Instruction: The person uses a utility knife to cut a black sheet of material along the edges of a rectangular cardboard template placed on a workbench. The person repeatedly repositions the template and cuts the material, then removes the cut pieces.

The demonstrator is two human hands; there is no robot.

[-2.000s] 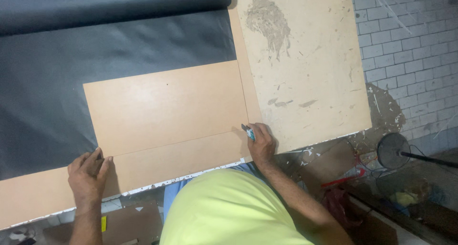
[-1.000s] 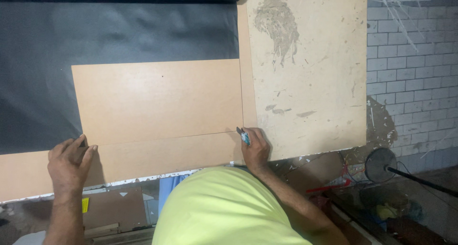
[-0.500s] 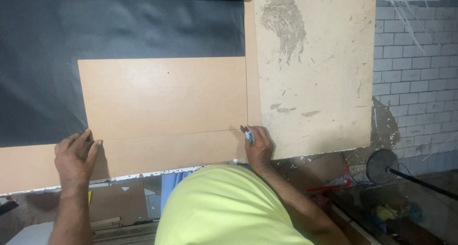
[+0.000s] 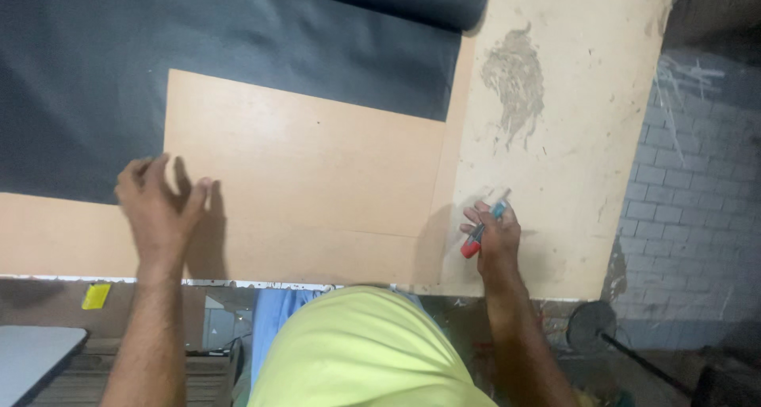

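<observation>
While the tan board (image 4: 305, 177) lies flat on the counter (image 4: 571, 98), the person's two hands sit at its near corners. This rectangular panel rests partly over a dark grey sheet (image 4: 198, 50), whose far end is still rolled up at the top of the view.

The left hand (image 4: 158, 205) presses its spread, open fingers down on the board's left edge, apparently to keep the panel from sliding; it holds nothing. The right hand (image 4: 493, 236) lies just beyond the board's right end, on the bare counter, closed around a slim tool with a red end and a blue body (image 4: 482, 231), likely a knife or marker. Its tip is too small to identify.

A longer tan strip (image 4: 55, 233) runs under the board along the counter's near edge. Past the right hand, the counter surface is pale, scuffed and stained with a grey patch (image 4: 514, 82).

A yellow-green shirt (image 4: 369, 347) fills the bottom centre and hides what lies below the counter edge. At right, a white brick wall (image 4: 697, 217) and a round dark object on a rod (image 4: 590, 328) are partly cut off.
</observation>
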